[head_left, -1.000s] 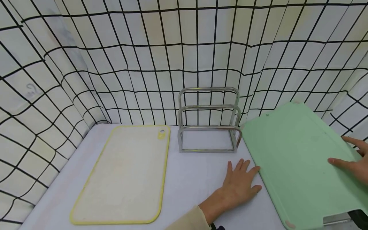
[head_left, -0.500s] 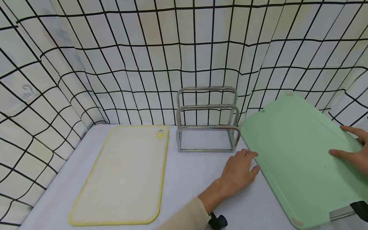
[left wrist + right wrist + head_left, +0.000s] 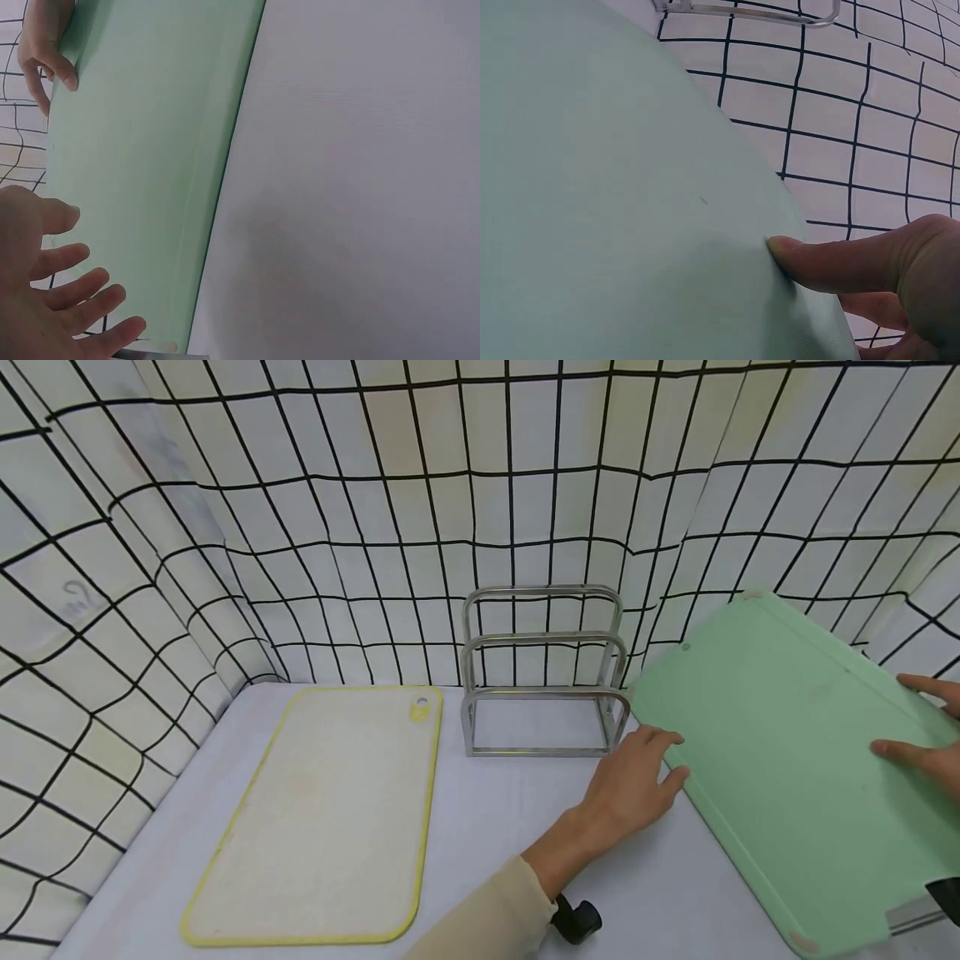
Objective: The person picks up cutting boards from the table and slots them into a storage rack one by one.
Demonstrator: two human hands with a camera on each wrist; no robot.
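Note:
A large green cutting board [image 3: 780,777] slants at the right in the head view, its right side raised. The right hand [image 3: 936,764] grips its right edge, thumb on the upper face; in the right wrist view the thumb [image 3: 832,262] presses near the edge, with other fingers partly hidden behind. The left hand [image 3: 630,781] hovers at the board's left edge, fingers slightly bent and apart. In the left wrist view the left hand [image 3: 45,285] has its fingers spread and holds nothing. A metal rack [image 3: 547,692] with several upright loops stands just beyond it.
A white cutting board with a yellow rim [image 3: 423,843] lies flat at the left of the white table [image 3: 502,843]. Black wire mesh [image 3: 510,543] encloses the back and sides. A metal and black handle [image 3: 945,897] sits on the green board's near end.
The green board's far corner has risen and its near end has shifted right, with the right hand. The left hand lifted from lying flat, bent its fingers and moved slightly farther away.

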